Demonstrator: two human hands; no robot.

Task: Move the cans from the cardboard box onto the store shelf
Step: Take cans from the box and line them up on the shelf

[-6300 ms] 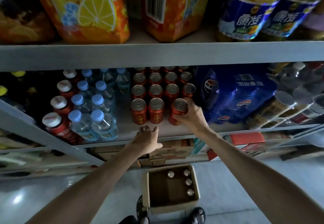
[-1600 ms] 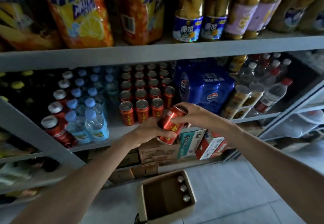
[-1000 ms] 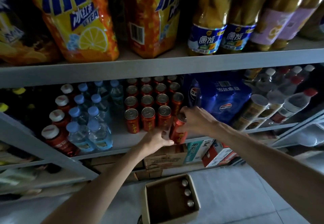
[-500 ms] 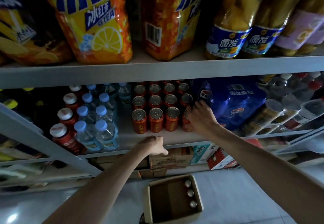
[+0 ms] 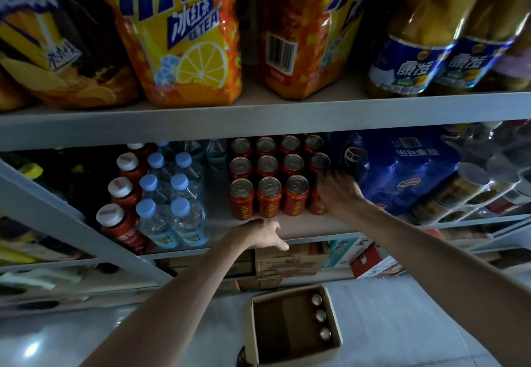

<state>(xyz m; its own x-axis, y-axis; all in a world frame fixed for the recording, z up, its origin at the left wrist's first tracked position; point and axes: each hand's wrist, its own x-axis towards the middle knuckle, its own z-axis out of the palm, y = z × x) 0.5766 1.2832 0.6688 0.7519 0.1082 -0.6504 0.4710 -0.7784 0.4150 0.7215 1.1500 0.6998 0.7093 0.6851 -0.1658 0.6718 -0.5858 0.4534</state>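
- Far left of the middle shelf (image 5: 310, 224), the red-capped bottles (image 5: 123, 194) and blue-capped water bottles (image 5: 172, 194) stand as they did 1.0 s ago.
- The left hand (image 5: 260, 236) sits at the shelf's front lip, lower centre of the frame. Its fingers are loose and slightly spread, holding nothing. 1.0 s ago it was steadying the base of a tilted can; it has since let go and dropped back to the edge.
- In the bottom centre, the cardboard box (image 5: 280, 328) lies open on the floor with 3 cans (image 5: 321, 315) in a line along its right wall. That matches 1.6 s ago and is 1 fewer than 6.3 s ago.
- In the centre, the red cans on the shelf (image 5: 269, 195) stand upright in rows of 4.
- The 4th can (image 5: 315, 207) now stands upright at the right end of the front row, touching its neighbour. 1.0 s ago it leaned over the shelf edge.
- The right hand (image 5: 339, 191) covers that can's top, fingers curled down around it.
- Just right of the hand lies the blue shrink-wrapped pack (image 5: 402, 171).
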